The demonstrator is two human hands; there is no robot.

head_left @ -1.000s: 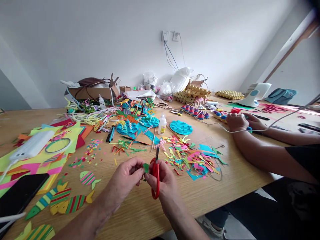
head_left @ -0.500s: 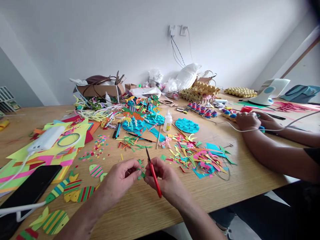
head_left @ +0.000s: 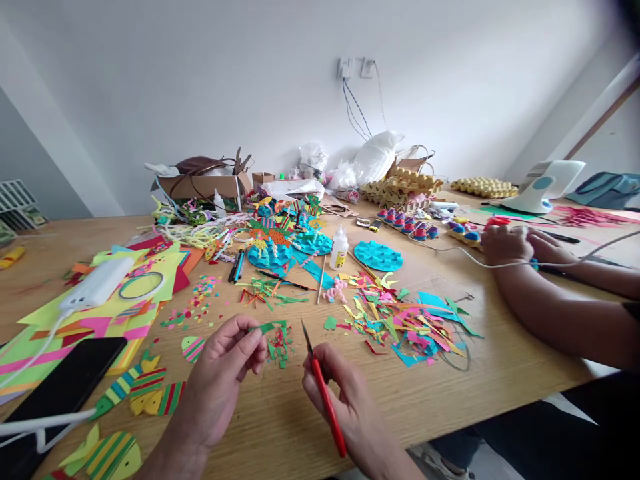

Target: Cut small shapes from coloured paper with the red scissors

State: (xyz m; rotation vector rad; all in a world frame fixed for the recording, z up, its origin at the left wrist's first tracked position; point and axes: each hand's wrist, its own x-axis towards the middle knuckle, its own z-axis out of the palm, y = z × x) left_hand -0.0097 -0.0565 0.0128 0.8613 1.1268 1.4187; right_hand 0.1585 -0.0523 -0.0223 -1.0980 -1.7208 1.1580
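Observation:
My left hand (head_left: 235, 357) pinches a small green paper strip (head_left: 273, 326) between thumb and fingers. Red-handled scissors (head_left: 327, 403) are in my right hand (head_left: 345, 390), with their dark tip pointing up and away from me. The two hands are apart, and the scissors do not touch the strip. Small green and red paper snippets (head_left: 280, 348) lie on the table between the hands. Left of my left hand are striped paper fish, among them a pink-and-green one (head_left: 193, 347) and a green-and-yellow one (head_left: 113, 456).
A heap of coloured scraps (head_left: 415, 320) lies right of centre. Behind it stand a glue bottle (head_left: 339, 250) and a blue egg-carton piece (head_left: 379, 255). At left are a phone (head_left: 65, 393), a white power bank (head_left: 97, 283) and paper sheets. Another person's hands (head_left: 507, 243) work at right.
My hands have moved apart. The left one has drawn back with the green strip; the right one has come lower and nearer to me with the scissors.

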